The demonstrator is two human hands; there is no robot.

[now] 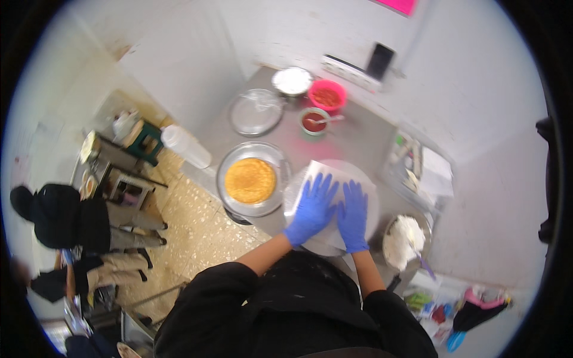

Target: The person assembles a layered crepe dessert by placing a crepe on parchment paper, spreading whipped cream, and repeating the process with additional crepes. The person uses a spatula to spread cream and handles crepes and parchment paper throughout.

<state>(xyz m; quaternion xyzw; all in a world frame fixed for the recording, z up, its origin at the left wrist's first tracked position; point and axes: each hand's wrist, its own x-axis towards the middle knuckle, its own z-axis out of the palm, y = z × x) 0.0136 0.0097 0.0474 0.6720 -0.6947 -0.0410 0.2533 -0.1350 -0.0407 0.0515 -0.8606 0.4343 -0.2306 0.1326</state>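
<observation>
My left hand (pixel 315 206) and my right hand (pixel 353 215), both in blue gloves, lie flat side by side with fingers stretched out. They press on a white paper sheet (pixel 302 184) spread over a pale round plate (pixel 371 194) at the table's front edge. What lies under the paper is hidden. Left of the hands, a round golden sponge cake layer (pixel 249 181) sits on a metal round tray (pixel 223 170). To the right stands a bowl of white cream (pixel 400 244) with a purple-handled utensil in it.
Behind are a small bowl of red sauce (pixel 311 122) with a spoon, a pink bowl (pixel 327 95), a bowl of white stuff (pixel 292 80) and a round metal tray (pixel 255 113). A clear plastic box (pixel 421 173) stands right. Two people (pixel 71 218) are across the floor, left.
</observation>
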